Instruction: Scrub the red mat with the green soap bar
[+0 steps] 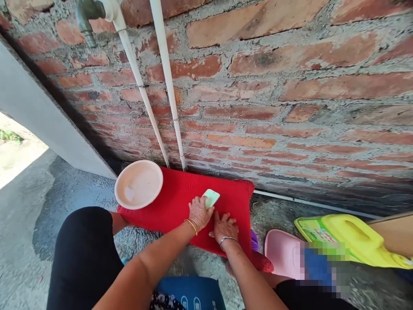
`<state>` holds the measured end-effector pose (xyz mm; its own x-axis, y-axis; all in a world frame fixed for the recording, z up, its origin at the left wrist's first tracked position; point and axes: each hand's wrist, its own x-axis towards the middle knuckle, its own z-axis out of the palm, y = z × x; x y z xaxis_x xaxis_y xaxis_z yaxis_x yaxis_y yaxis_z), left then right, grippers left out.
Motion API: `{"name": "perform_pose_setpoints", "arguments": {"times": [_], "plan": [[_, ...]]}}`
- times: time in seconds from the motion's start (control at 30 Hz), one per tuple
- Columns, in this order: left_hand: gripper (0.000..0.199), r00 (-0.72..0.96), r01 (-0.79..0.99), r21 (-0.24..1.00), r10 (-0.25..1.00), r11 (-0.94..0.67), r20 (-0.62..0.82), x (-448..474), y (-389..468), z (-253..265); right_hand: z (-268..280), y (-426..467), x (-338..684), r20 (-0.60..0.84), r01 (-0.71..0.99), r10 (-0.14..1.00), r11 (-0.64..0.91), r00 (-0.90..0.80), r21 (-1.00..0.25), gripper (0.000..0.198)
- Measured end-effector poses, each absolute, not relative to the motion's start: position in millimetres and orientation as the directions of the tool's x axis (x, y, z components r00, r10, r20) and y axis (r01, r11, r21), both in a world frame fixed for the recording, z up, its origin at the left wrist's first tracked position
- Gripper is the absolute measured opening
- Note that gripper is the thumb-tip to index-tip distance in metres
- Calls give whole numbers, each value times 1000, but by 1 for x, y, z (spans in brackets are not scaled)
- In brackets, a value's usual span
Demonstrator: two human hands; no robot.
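A red cloth (176, 189) is spread over a low surface before my knees, its right edge hanging down. My left hand (200, 212) has its fingers around a pale green, flat block with rounded corners (212, 197), pressed on the cloth; its underside is hidden, so I cannot tell its exact kind. Just to the right and nearer me, my right hand (225, 228) lies on the cloth with fingers apart, holding nothing. At the cloth's left end stands a pale pink basin (121, 196), seemingly with water in it.
Behind rises a brick wall (238, 114) with two white pipes (172, 99) and a dark tap (86, 26). On the floor to the right lie a yellow jug (350, 232) and a pink plastic item (282, 254). A blue printed item (193, 288) is between my legs.
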<state>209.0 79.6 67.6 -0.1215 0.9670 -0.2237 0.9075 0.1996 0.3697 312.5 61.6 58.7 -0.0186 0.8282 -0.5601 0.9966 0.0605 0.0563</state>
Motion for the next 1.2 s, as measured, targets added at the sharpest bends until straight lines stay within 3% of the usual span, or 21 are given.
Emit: {"name": "perform_pose_setpoints", "arguments": {"times": [0.17, 0.27, 0.4, 0.57, 0.67, 0.73, 0.8, 0.9, 0.97, 1.1, 1.2], "plan": [[42, -510, 799, 279, 846, 533, -156, 132, 103, 68, 60, 62, 311, -550, 995, 835, 72, -25, 64, 95], [44, -637, 713, 263, 757, 650, -145, 120, 109, 68, 60, 62, 312, -544, 996, 838, 73, -31, 56, 96], [44, -521, 789, 265, 832, 555, -192, 168, 106, 70, 59, 62, 313, -539, 997, 842, 66, -33, 42, 96], [48, 16, 913, 397, 965, 93, -262, 245, 94, 75, 58, 63, 313, -560, 999, 828, 33, -17, 19, 84], [49, 165, 894, 446, 954, -37, -252, 248, 97, 78, 59, 62, 313, -558, 999, 830, 39, -25, 13, 85], [48, 80, 902, 430, 961, 43, -264, 227, 106, 80, 62, 60, 313, -545, 998, 838, 51, -28, 28, 90], [44, -118, 895, 385, 952, 226, -284, 196, 119, 83, 64, 59, 313, -540, 998, 841, 61, -32, 36, 95], [44, -473, 794, 294, 844, 532, -251, 150, 141, 90, 67, 59, 314, -544, 997, 838, 75, -49, 25, 98], [45, -584, 735, 264, 781, 624, -219, 134, 154, 94, 67, 60, 314, -549, 997, 834, 78, -53, 23, 98], [47, -584, 741, 254, 783, 622, -214, 167, 167, 94, 61, 59, 315, -546, 997, 836, 70, -45, 24, 101], [47, -364, 857, 279, 892, 433, -267, 233, 158, 91, 52, 57, 316, -511, 997, 858, 78, -55, 24, 96]]}}
